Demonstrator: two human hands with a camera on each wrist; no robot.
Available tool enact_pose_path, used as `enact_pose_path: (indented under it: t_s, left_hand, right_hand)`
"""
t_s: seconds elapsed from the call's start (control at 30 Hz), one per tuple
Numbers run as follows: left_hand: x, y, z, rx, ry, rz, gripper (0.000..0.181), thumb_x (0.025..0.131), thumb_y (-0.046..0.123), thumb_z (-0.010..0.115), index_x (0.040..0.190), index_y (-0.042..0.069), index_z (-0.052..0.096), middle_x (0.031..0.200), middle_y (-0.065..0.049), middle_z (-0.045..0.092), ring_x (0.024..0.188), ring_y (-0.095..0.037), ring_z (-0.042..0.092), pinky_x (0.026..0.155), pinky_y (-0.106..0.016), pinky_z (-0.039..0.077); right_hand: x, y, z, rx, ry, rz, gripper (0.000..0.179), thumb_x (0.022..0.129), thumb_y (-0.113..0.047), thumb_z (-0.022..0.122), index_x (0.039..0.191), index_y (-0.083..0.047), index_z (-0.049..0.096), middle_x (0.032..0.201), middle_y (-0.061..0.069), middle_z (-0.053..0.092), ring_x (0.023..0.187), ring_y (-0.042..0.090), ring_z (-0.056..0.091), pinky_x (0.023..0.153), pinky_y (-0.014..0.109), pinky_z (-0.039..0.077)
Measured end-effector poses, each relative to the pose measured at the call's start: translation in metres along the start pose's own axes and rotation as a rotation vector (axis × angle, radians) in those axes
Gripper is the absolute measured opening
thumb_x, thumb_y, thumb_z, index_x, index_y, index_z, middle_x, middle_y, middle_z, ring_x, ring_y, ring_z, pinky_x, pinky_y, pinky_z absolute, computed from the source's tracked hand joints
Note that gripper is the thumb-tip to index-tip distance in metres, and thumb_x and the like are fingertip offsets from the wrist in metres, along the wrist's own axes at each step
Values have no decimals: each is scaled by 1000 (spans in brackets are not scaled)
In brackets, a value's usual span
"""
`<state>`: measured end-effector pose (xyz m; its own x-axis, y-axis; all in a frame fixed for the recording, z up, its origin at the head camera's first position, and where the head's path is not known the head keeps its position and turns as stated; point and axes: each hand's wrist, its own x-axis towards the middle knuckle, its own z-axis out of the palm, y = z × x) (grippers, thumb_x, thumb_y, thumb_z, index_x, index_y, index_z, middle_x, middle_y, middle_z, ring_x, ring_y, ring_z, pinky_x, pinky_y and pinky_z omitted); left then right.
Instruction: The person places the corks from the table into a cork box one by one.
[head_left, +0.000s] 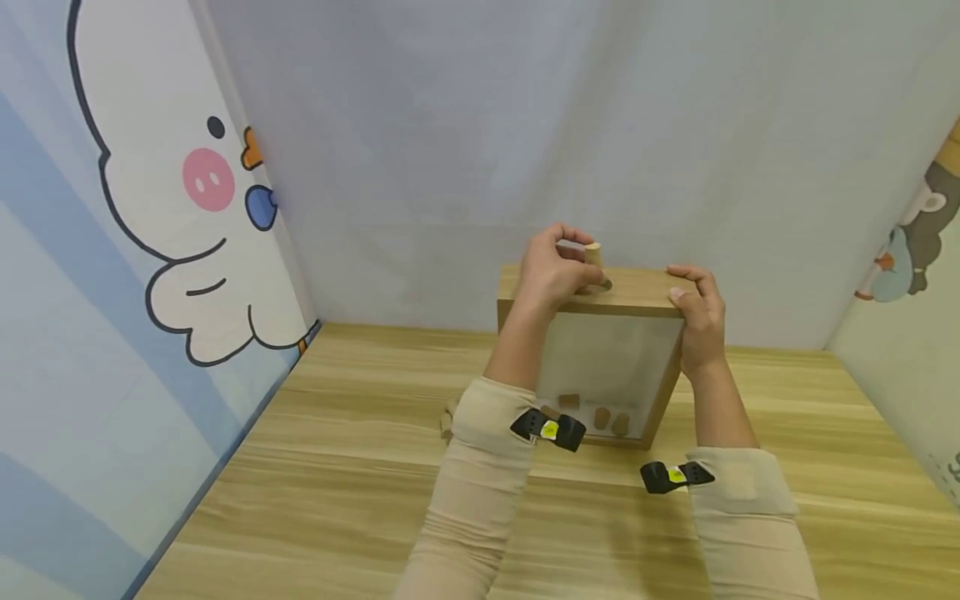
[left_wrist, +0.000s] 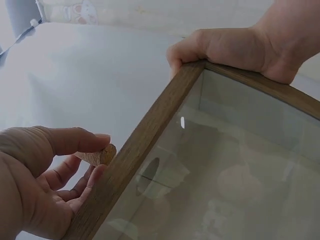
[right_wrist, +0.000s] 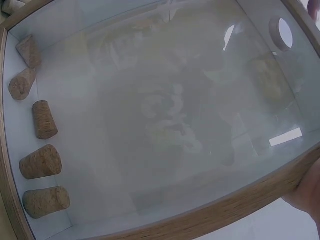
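Observation:
A wooden-framed box (head_left: 637, 287) with a clear front stands upright on the table. My left hand (head_left: 551, 271) pinches a tapered cork (head_left: 594, 252) between thumb and fingers, close over the box's top beside a round hole (head_left: 607, 285). In the left wrist view the cork (left_wrist: 102, 156) lies right at the frame's edge, with the thumb along one side. My right hand (head_left: 703, 321) grips the box's upper right corner. Inside the box, several corks (right_wrist: 41, 162) lie along the bottom, as the right wrist view shows; the hole (right_wrist: 275, 34) appears at the opposite end.
More corks (head_left: 447, 419) sit on the wooden table (head_left: 360, 467) left of the box, partly behind the left sleeve. A pale curtain (head_left: 420, 183) hangs behind the table. Printed cartoon panels (head_left: 165, 250) stand at the sides.

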<state>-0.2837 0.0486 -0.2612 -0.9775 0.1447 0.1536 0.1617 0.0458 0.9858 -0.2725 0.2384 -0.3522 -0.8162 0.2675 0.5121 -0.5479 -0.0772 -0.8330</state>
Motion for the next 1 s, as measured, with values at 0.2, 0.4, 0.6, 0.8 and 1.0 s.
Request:
enact_pose_path:
  t_s: [0.2, 0.4, 0.6, 0.8, 1.0]
  left_hand:
    - [6, 2, 11, 189, 95, -25, 40, 63, -7, 81, 92, 12, 61, 85, -1, 59, 60, -18, 58, 51, -23, 50]
    - [5, 3, 12, 241, 101, -42, 38, 66, -3, 81, 93, 15, 61, 83, 1, 60, 63, -17, 60, 51, -25, 50]
    - [1, 0, 8, 210, 95, -22, 40, 66, 2, 82, 97, 17, 63, 84, 2, 60, 70, -17, 58, 56, -26, 49]
    - [-5, -3, 7, 120, 61, 40, 36, 68, -1, 80, 97, 13, 63, 83, -1, 60, 67, -18, 59, 55, -25, 51]
    - [-24, -14, -5, 67, 9, 168, 28, 75, 6, 77, 99, 11, 62, 88, -2, 61, 79, -16, 58, 66, -27, 50]
  right_hand:
    - [1, -1, 1, -5, -18, 4, 28, 85, -14, 44, 106, -16, 61, 114, 4, 44, 98, 18, 39, 80, 35, 30]
    - [1, -2, 1, 2, -13, 7, 28, 84, -13, 44, 106, -15, 61, 114, 6, 44, 95, 19, 40, 79, 36, 31]
    - [1, -1, 1, -4, -8, 16, 28, 85, -13, 43, 106, -15, 61, 110, 6, 46, 94, 18, 42, 77, 34, 33]
    - [1, 1, -2, -7, 6, -12, 28, 84, -12, 43, 104, -15, 62, 113, 5, 45, 99, 18, 39, 83, 34, 27]
    - [1, 1, 0, 13, -1, 12, 28, 85, -11, 43, 105, -16, 61, 109, 6, 46, 93, 18, 42, 78, 34, 33]
